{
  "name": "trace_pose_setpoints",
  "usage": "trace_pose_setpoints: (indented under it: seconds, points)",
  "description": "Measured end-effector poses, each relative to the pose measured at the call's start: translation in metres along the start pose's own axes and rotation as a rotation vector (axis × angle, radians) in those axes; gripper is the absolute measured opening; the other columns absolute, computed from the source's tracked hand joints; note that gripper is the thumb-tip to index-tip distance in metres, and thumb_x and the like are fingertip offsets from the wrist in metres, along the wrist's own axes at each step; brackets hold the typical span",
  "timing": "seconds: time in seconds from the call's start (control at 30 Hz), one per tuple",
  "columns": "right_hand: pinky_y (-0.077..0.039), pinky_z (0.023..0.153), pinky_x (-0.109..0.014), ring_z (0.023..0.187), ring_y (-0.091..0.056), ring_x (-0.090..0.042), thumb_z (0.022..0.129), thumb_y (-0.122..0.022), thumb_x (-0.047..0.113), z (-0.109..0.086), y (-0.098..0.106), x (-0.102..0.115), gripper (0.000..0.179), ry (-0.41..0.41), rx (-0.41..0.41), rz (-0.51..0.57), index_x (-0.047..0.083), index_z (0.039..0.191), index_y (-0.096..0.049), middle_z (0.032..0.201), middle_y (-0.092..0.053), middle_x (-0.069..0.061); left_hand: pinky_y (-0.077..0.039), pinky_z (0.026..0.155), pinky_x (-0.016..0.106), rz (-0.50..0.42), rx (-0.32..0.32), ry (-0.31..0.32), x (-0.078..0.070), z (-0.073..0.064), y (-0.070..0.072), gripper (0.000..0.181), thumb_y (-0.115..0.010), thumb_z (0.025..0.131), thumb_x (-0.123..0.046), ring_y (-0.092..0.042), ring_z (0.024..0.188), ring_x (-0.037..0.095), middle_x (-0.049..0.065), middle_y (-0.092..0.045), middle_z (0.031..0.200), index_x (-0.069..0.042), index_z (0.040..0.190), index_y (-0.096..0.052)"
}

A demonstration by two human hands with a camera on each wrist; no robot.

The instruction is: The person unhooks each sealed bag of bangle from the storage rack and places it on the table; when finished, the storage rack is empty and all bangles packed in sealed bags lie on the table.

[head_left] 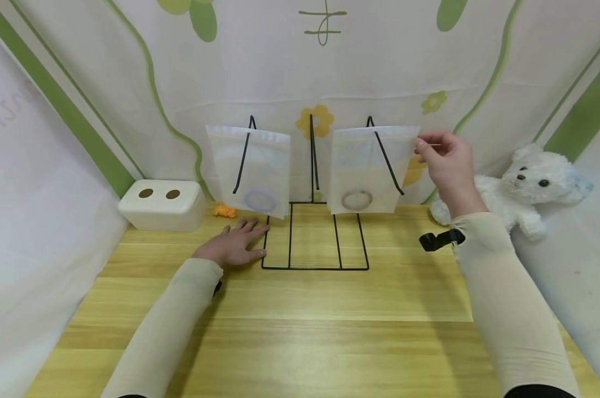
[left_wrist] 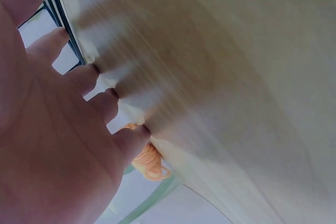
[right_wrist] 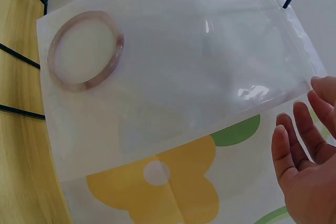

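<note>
A black wire rack (head_left: 315, 269) stands on the table with several upright prongs. From its right prong hangs a clear-fronted zip bag (head_left: 374, 166) with a pinkish-brown bangle (right_wrist: 86, 51) near its bottom. My right hand (head_left: 446, 163) pinches this bag's upper outer corner between thumb and index finger; its other fingers curve loosely. A second zip bag (head_left: 255, 166), holding a pale purple bangle (head_left: 260, 200), hangs on the left prong. My left hand (head_left: 232, 243) lies on the table with fingers spread, its fingertips at the left side of the rack's base.
At the back left stands a white box (head_left: 162, 205) with two round holes. Beside it lies a small orange object (head_left: 225, 210). A white plush toy (head_left: 528, 185) sits at the back right. Patterned cloth (head_left: 260, 66) hangs behind the wooden table (head_left: 329, 331).
</note>
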State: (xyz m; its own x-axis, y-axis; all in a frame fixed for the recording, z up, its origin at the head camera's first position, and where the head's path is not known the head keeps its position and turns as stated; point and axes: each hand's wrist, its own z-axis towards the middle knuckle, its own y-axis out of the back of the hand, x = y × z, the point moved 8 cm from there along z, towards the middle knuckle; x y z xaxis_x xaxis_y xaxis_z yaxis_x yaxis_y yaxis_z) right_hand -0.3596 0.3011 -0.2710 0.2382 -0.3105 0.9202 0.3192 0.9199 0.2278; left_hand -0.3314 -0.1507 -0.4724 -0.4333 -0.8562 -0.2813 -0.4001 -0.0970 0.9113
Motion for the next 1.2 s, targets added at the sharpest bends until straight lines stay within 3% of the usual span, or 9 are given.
trace_pose_setpoints:
  seconds: [0.4, 0.87, 1.03, 1.2]
  points:
    - [-0.057, 0.074, -0.016, 0.084, -0.064, -0.010, 0.096, -0.084, 0.018, 0.003, -0.001, -0.002, 0.011, 0.023, 0.025, 0.162, 0.012, 0.099, -0.075, 0.092, -0.073, 0.009, -0.009, 0.128, 0.079, -0.006, -0.002, 0.006, 0.000, -0.001, -0.001, 0.076, -0.050, 0.112, -0.056, -0.008, 0.168, 0.048, 0.019, -0.009, 0.182, -0.024, 0.175, -0.021]
    - [-0.055, 0.078, -0.012, 0.090, -0.062, -0.009, 0.105, -0.072, 0.025, 0.003, 0.001, 0.003, 0.017, 0.113, 0.116, -0.087, 0.008, 0.107, -0.070, 0.093, -0.067, 0.014, -0.007, 0.128, 0.080, -0.034, 0.000, 0.006, -0.002, -0.002, 0.000, 0.077, -0.050, 0.112, -0.055, -0.007, 0.168, 0.048, 0.020, -0.009, 0.182, -0.023, 0.175, -0.021]
    - [-0.056, 0.079, -0.012, 0.087, -0.066, -0.007, 0.103, -0.075, 0.023, 0.001, 0.004, 0.006, 0.016, 0.141, 0.098, -0.082, 0.007, 0.108, -0.074, 0.092, -0.070, 0.015, -0.007, 0.127, 0.080, -0.030, -0.001, 0.001, -0.001, -0.002, 0.000, 0.076, -0.051, 0.112, -0.054, -0.007, 0.168, 0.048, 0.020, -0.009, 0.182, -0.023, 0.175, -0.021]
    - [-0.058, 0.075, -0.015, 0.079, -0.069, -0.007, 0.099, -0.080, 0.013, -0.001, 0.007, 0.009, 0.012, 0.186, 0.072, 0.034, 0.003, 0.104, -0.079, 0.086, -0.076, 0.012, -0.007, 0.128, 0.080, -0.033, 0.001, 0.001, 0.001, -0.002, 0.000, 0.076, -0.051, 0.112, -0.054, -0.006, 0.168, 0.048, 0.019, -0.008, 0.182, -0.023, 0.175, -0.021]
